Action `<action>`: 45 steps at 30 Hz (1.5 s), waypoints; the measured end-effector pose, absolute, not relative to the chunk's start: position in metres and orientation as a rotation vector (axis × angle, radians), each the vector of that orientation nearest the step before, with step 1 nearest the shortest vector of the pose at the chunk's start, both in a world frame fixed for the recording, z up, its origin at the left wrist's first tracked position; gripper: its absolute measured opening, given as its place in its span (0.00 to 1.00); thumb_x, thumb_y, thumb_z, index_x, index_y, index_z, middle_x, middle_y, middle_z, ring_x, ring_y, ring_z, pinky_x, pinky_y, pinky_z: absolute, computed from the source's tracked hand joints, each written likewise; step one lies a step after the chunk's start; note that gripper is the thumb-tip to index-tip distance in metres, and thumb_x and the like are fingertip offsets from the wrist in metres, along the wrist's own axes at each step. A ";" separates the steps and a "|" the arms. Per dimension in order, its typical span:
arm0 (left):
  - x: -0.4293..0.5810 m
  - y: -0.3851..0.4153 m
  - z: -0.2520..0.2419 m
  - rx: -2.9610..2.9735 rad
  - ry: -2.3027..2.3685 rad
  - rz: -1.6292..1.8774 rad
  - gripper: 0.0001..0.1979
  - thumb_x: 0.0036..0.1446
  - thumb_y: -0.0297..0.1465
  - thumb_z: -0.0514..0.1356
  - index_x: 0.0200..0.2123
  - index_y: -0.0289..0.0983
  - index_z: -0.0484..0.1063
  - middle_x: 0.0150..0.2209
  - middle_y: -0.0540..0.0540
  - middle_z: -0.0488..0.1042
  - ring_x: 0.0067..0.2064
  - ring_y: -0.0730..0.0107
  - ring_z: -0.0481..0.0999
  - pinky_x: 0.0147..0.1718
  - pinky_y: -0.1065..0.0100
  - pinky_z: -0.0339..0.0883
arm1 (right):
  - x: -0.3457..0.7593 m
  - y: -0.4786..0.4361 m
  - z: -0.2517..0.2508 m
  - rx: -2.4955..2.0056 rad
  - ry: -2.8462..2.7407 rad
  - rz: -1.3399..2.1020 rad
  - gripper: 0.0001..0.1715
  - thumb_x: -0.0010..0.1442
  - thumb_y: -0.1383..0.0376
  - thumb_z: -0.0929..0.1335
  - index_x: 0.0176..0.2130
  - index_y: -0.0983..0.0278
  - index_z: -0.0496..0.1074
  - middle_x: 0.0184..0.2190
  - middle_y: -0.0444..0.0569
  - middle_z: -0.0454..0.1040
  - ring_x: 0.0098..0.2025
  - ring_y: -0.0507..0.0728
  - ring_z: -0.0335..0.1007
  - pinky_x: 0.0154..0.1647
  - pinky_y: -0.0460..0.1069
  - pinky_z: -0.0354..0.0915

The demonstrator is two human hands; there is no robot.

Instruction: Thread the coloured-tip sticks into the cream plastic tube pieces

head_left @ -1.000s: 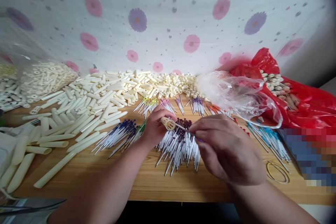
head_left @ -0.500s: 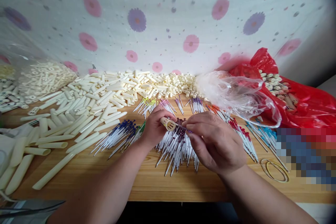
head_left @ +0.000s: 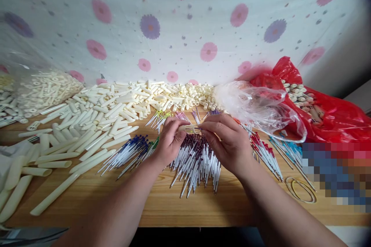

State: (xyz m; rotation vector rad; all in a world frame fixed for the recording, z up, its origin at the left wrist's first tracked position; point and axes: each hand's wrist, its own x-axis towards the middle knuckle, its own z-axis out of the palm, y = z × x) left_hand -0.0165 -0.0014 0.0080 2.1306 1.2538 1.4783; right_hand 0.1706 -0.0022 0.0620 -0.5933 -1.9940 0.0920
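Note:
Between the fingertips of my left hand (head_left: pixel 171 141) is a cream slotted plastic pen part (head_left: pixel 186 128), held level. My right hand (head_left: pixel 228 141) faces it, thumb and fingers pinched on a thin pen refill whose end meets the slotted opening; most of the refill is hidden by the fingers. Below both hands, a fan of white pen refills (head_left: pixel 197 166) with dark purple ends lies on the wooden table (head_left: pixel 162 210). Blue-ended refills (head_left: pixel 127 150) lie left of my left hand, and red-ended refills (head_left: pixel 265 152) right of my right hand.
Cream pen barrels (head_left: pixel 95 119) and slotted parts (head_left: pixel 191 95) are heaped along the back and left. A clear bag (head_left: pixel 48 88) holds small cream pieces. On the right are a clear plastic bag (head_left: pixel 257 104), a red bag (head_left: pixel 342 115), light-blue-ended refills (head_left: pixel 290 148) and rubber bands (head_left: pixel 300 190).
The slotted part has turned from pointing towards me to lying level across. My right hand has moved slightly up and left, bringing the refill to the slotted end.

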 end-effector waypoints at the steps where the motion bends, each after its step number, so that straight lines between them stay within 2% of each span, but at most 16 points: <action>1: -0.017 -0.001 0.008 2.130 1.265 1.492 0.20 0.62 0.45 0.46 0.43 0.39 0.69 0.40 0.44 0.64 0.46 0.63 0.66 0.47 0.62 0.61 | 0.172 -0.002 0.063 -0.596 -1.994 0.096 0.09 0.58 0.72 0.65 0.38 0.63 0.72 0.34 0.50 0.72 0.37 0.53 0.69 0.36 0.50 0.67; 12: -0.016 -0.001 0.010 2.120 1.234 1.541 0.21 0.60 0.47 0.48 0.40 0.37 0.71 0.38 0.44 0.64 0.43 0.64 0.67 0.43 0.64 0.62 | 0.176 0.000 0.068 -0.543 -1.911 0.219 0.04 0.56 0.71 0.67 0.31 0.62 0.70 0.28 0.45 0.70 0.34 0.52 0.67 0.35 0.49 0.65; 25: -0.017 -0.002 0.011 2.115 1.035 1.465 0.21 0.60 0.47 0.48 0.39 0.37 0.71 0.38 0.44 0.66 0.44 0.63 0.67 0.45 0.63 0.62 | 0.175 -0.009 0.069 -0.545 -2.005 0.046 0.05 0.54 0.73 0.68 0.34 0.65 0.71 0.31 0.48 0.69 0.33 0.51 0.66 0.33 0.48 0.65; 33: -0.014 -0.005 0.012 2.274 1.303 1.640 0.21 0.59 0.46 0.50 0.39 0.36 0.72 0.37 0.44 0.64 0.42 0.66 0.67 0.41 0.65 0.65 | 0.166 -0.008 0.065 -0.653 -1.954 0.092 0.04 0.56 0.73 0.67 0.30 0.66 0.71 0.29 0.49 0.69 0.33 0.52 0.66 0.33 0.48 0.64; 41: -0.017 -0.006 0.010 2.345 1.534 1.756 0.20 0.60 0.45 0.51 0.40 0.37 0.73 0.38 0.44 0.62 0.41 0.66 0.67 0.40 0.64 0.66 | 0.153 -0.011 0.051 -0.756 -1.722 0.455 0.05 0.57 0.71 0.66 0.31 0.64 0.72 0.30 0.47 0.69 0.34 0.51 0.66 0.36 0.48 0.63; 45: -0.020 -0.005 0.007 2.357 1.607 1.797 0.17 0.59 0.43 0.53 0.40 0.37 0.73 0.38 0.44 0.62 0.41 0.64 0.67 0.41 0.63 0.66 | 0.143 -0.012 0.039 -0.745 -1.439 0.819 0.05 0.56 0.68 0.68 0.32 0.59 0.75 0.35 0.46 0.69 0.41 0.52 0.65 0.42 0.49 0.62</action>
